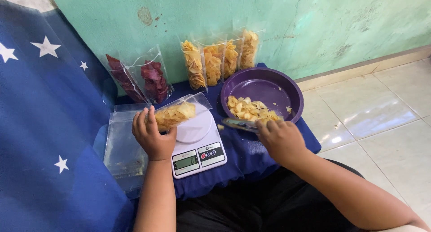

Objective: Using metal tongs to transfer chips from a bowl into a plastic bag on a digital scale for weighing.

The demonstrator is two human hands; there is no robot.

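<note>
My left hand (151,134) grips a clear plastic bag of yellow chips (178,112), held tilted on its side over the round plate of a white digital kitchen scale (197,144). My right hand (279,137) holds a small flat scoop (239,123) at the near rim of a purple bowl (265,86). A pile of loose yellow chips (249,109) lies in the bowl's near side.
Several filled bags of yellow chips (214,61) and two bags of dark red chips (143,79) lean against the green wall. A stack of empty clear bags (122,142) lies left of the scale. Blue cloth covers the low surface; a star-patterned blue fabric (45,124) hangs left. White floor tiles lie right.
</note>
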